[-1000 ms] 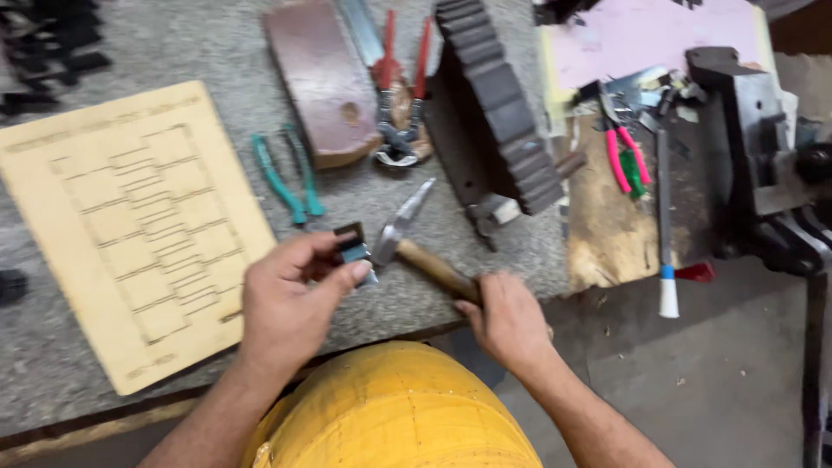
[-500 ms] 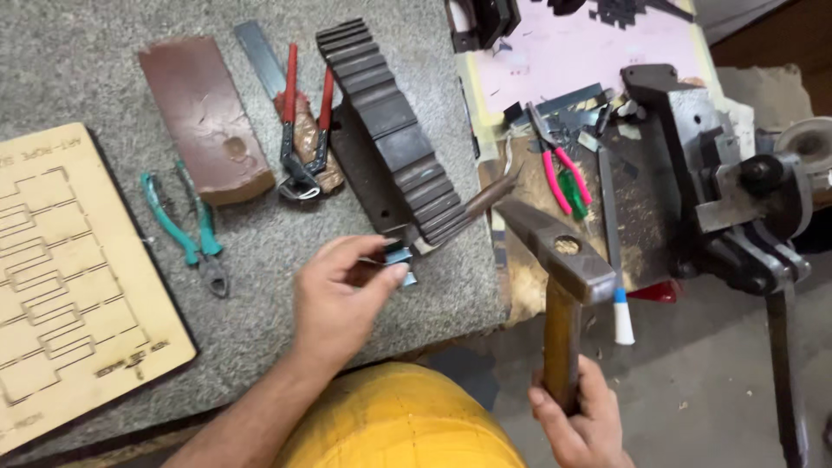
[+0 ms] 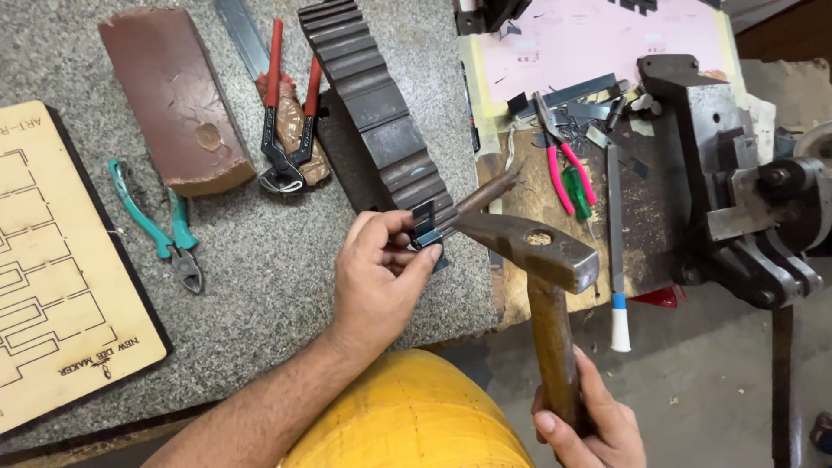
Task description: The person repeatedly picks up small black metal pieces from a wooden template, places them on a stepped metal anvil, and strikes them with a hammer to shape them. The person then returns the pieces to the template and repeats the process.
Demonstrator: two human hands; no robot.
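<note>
Both hands are busy, and the change over the last second is in the right one: the right hand (image 3: 589, 425), which a second ago lay low on the counter (image 3: 286, 286) gripping the wooden handle close beside the left, has drawn back off the counter's edge and now has the hammer (image 3: 542, 269) raised, fist wrapped round the bottom of the handle, head hanging just beside the work. The left hand (image 3: 377, 282) has scarcely shifted; its fingertips pinch a small bent strip of dark metal (image 3: 425, 230) against the near end of the long ridged steel block (image 3: 377, 104), and a slim rusty rod (image 3: 485, 192) pokes out from behind the strip, though whether the fingers hold that too is hard to tell. So the strip sits at the counter's front edge, steadied and touching the block, with the hammer face poised near it, which reads as a blow being lined up rather than one landed.

Further left lie green-handled pliers (image 3: 160, 230) and a pale wooden board with cut line patterns (image 3: 61, 286). Beyond them sit a reddish-brown block (image 3: 169, 95) and red-handled pincers (image 3: 286, 113). To the right, on a separate wooden bench (image 3: 529, 186), are pink-handled cutters (image 3: 563, 160), a thin file with a white and blue tip (image 3: 615, 260), scraps of metal strip, a pink sheet (image 3: 589, 39) and a heavy bench vice (image 3: 737, 191)
</note>
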